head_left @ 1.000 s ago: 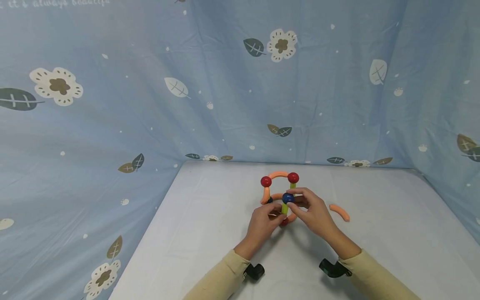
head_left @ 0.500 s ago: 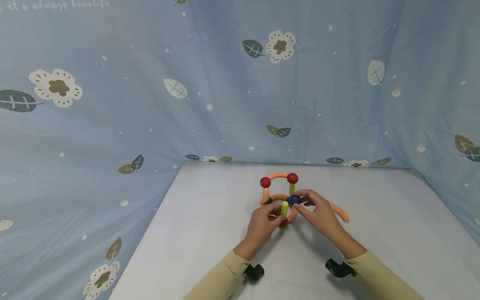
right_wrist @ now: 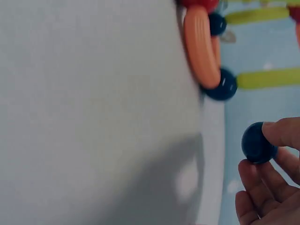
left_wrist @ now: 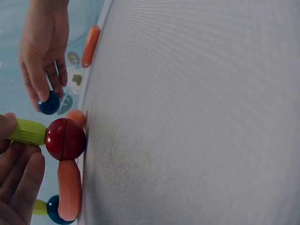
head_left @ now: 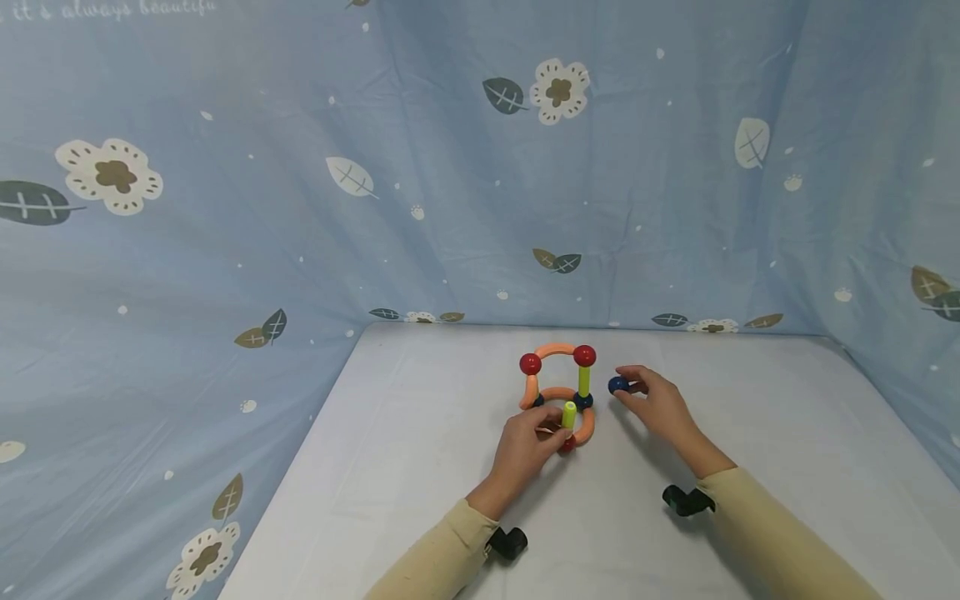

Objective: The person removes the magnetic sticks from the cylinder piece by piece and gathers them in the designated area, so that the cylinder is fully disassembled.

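Note:
My left hand (head_left: pixel 521 446) pinches an upright yellow-green rod (head_left: pixel 569 414) whose top end is bare. Its foot meets a red ball (left_wrist: pixel 65 139) at the near side of a building-stick frame. Curved orange rods (head_left: pixel 587 427) and dark blue balls (head_left: pixel 582 402) form the frame's base. At the back, two red balls (head_left: pixel 584 356) carry an orange arch (head_left: pixel 556 348). To the right of the frame, my right hand (head_left: pixel 662 410) pinches a loose blue ball (right_wrist: pixel 258 142) between thumb and fingers, apart from the frame and raised over the table.
A loose curved orange rod (left_wrist: pixel 91 46) lies on the white table (head_left: pixel 420 467); my right hand hides it in the head view. Behind the table hangs a blue patterned curtain (head_left: pixel 450 167). Black wrist cameras (head_left: pixel 508 544) jut from both sleeves.
My right hand has lifted the blue ball off the top of the yellow-green rod and carried it right, away from the frame. My left hand stays at the rod.

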A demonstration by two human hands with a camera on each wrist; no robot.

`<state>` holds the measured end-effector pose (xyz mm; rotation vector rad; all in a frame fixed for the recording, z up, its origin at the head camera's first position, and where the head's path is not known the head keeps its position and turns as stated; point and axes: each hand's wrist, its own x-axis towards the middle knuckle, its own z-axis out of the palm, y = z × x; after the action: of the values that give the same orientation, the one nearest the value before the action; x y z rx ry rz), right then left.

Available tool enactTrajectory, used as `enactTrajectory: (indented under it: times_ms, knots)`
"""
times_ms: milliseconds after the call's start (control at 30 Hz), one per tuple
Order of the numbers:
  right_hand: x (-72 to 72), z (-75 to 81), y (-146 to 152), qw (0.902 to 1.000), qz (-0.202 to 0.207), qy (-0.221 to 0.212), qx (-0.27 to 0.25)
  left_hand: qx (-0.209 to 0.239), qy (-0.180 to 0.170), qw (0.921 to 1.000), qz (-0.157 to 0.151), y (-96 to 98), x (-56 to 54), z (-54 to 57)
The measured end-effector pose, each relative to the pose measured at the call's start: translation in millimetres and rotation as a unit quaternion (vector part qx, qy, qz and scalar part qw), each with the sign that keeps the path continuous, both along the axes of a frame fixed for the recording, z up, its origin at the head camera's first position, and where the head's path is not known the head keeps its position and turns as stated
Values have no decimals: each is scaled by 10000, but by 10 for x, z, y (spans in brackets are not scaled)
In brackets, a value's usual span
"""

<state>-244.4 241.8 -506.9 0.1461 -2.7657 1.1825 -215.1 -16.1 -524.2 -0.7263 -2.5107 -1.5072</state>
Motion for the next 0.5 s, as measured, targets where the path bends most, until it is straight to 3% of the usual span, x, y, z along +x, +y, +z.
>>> enactTrajectory:
  times_ms: [367,500]
  knots:
    - [-326,-69,145,9994,-111,-119,321,-116,-11,9999,51,-5,7,15]
    - [-417,-90,152,9989,-268,-316,220,-152,3,9999,53,-8,3,14]
